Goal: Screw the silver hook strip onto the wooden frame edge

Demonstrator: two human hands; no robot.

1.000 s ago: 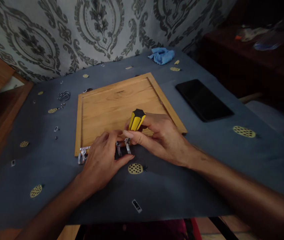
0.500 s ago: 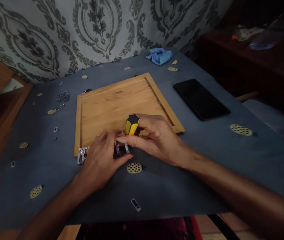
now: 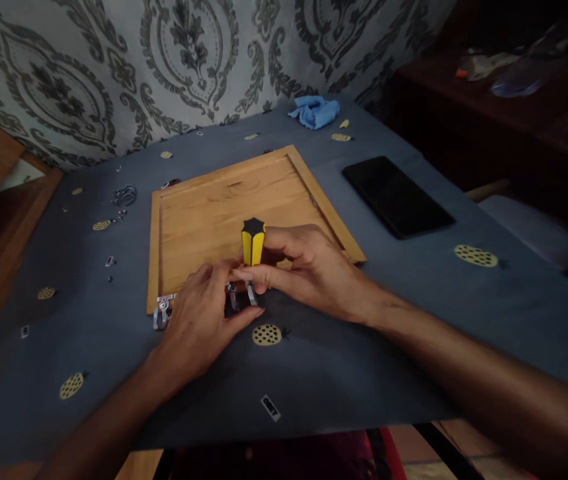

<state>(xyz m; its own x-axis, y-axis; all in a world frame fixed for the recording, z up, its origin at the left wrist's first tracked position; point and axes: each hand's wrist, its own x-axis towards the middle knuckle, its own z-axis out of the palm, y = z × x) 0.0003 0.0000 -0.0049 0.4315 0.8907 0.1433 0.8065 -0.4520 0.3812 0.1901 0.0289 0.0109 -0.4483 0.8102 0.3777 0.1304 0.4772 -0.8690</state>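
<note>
The yellow-and-black screwdriver [image 3: 253, 245] is gripped pretty much upright in the right hand [image 3: 314, 273], over the near edge of the wooden panel [image 3: 234, 207] that's laid out ahead of both hands. A metal clip [image 3: 251, 293] is framed between the hands. The left hand [image 3: 199, 303] is rested over that same edge; whether the clip's actually pinched can't be told. A corner clip [image 3: 162, 312] is seated just left of it.
</note>
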